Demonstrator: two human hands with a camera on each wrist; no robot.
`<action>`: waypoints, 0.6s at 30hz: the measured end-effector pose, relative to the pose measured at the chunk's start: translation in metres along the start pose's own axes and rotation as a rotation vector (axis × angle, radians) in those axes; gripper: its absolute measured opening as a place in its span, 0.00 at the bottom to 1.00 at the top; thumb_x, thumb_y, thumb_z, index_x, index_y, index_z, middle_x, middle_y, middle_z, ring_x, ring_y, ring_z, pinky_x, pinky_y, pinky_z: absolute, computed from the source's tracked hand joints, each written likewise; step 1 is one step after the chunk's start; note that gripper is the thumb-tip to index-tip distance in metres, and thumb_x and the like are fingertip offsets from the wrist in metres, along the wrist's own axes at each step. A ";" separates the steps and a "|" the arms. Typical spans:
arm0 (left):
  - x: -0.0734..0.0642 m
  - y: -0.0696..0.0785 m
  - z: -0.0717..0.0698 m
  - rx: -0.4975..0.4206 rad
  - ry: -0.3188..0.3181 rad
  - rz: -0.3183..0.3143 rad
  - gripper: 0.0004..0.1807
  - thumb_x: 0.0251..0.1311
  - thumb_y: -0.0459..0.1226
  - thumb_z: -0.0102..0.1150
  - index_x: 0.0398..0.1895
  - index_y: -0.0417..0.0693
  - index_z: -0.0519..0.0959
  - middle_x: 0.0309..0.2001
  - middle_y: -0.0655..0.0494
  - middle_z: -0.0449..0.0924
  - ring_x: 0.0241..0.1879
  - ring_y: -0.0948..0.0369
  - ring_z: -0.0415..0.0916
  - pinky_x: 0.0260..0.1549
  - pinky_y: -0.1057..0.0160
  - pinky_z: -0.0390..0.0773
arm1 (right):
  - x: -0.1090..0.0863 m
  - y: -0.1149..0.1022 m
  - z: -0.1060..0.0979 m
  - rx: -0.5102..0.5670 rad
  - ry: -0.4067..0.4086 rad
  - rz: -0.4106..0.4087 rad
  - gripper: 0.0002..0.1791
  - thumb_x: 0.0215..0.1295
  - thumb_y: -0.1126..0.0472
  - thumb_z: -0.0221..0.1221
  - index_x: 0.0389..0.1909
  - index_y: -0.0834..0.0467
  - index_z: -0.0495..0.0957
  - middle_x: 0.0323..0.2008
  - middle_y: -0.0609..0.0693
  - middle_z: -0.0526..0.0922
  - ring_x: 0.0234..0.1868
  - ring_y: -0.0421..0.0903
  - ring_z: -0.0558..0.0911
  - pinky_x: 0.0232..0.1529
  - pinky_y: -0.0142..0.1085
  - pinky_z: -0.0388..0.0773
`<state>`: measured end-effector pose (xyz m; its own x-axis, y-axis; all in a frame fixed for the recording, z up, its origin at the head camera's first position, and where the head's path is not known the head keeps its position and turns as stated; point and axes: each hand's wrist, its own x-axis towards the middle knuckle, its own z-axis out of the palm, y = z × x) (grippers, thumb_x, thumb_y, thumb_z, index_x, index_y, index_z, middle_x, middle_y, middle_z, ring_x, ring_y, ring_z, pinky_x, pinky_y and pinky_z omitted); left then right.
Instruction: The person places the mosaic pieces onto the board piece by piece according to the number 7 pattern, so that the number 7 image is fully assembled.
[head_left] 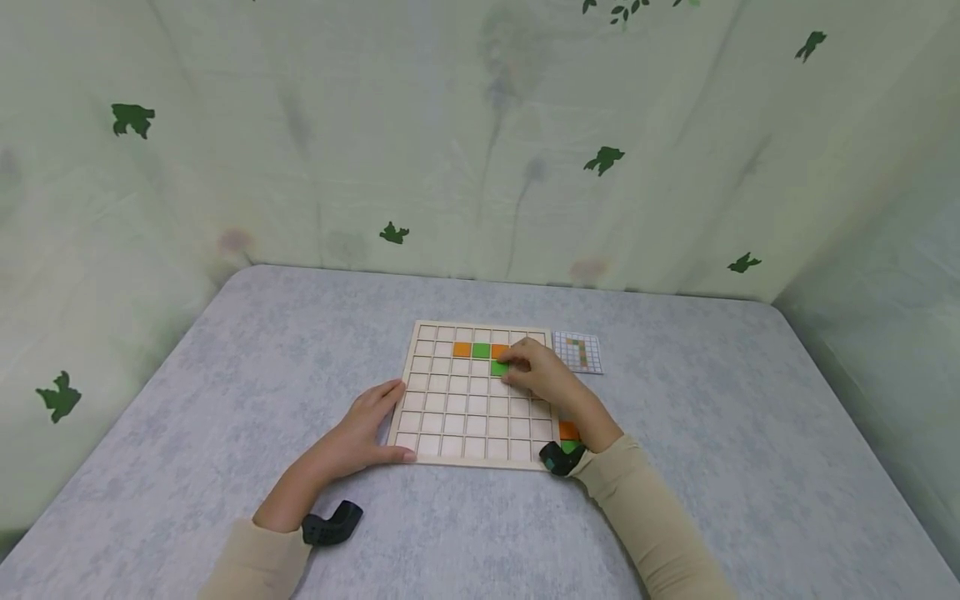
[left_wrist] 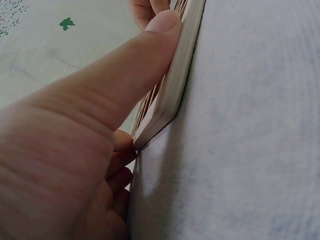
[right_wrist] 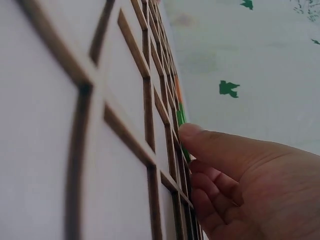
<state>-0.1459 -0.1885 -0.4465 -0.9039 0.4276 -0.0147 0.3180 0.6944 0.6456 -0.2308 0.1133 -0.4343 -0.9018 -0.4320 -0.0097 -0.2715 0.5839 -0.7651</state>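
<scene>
A wooden grid board [head_left: 455, 404] lies flat on the table. My left hand [head_left: 367, 429] holds its near-left corner, the thumb [left_wrist: 150, 42] lying on the front rim and the fingers along the left side. Near the board's far right, my right hand [head_left: 542, 372] pinches a green tile [head_left: 498, 367] at a square in the second row of tiles. In the right wrist view the thumb tip meets the green tile [right_wrist: 181, 117]. Directly above it in the grid sits an orange tile [head_left: 498, 351], with another green tile [head_left: 481, 351] and an orange tile [head_left: 462, 350] to its left.
A small pattern card [head_left: 591, 354] with a coloured grid lies by the board's far-right corner. Orange tiles [head_left: 568, 430] and green tiles [head_left: 572, 446] rest beside the right edge, partly under the right wrist. A pale curtain [head_left: 450, 167] hangs behind the table [head_left: 720, 417].
</scene>
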 end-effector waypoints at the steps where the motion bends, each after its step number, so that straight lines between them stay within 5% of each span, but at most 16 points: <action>1: 0.000 0.000 0.000 0.001 -0.001 0.001 0.59 0.37 0.59 0.66 0.68 0.38 0.49 0.67 0.43 0.45 0.65 0.45 0.39 0.58 0.43 0.49 | -0.001 -0.001 -0.001 -0.001 -0.004 0.006 0.16 0.56 0.59 0.61 0.47 0.54 0.78 0.42 0.47 0.72 0.43 0.43 0.71 0.47 0.38 0.68; 12: 0.001 0.000 0.000 -0.004 -0.004 0.004 0.59 0.38 0.59 0.66 0.68 0.39 0.49 0.68 0.43 0.45 0.65 0.45 0.39 0.58 0.43 0.49 | -0.021 -0.016 -0.030 0.046 0.083 -0.137 0.24 0.57 0.61 0.61 0.55 0.61 0.71 0.51 0.54 0.72 0.50 0.54 0.71 0.50 0.43 0.68; 18: 0.001 -0.001 0.000 0.000 -0.003 0.004 0.59 0.38 0.59 0.66 0.68 0.38 0.49 0.67 0.43 0.45 0.65 0.45 0.39 0.57 0.43 0.49 | -0.047 -0.015 -0.045 0.018 0.137 -0.141 0.24 0.56 0.58 0.61 0.54 0.59 0.72 0.51 0.52 0.73 0.49 0.56 0.72 0.50 0.46 0.69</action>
<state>-0.1469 -0.1893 -0.4472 -0.9014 0.4327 -0.0145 0.3219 0.6924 0.6458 -0.1995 0.1556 -0.3929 -0.8930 -0.4102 0.1850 -0.3931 0.5112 -0.7643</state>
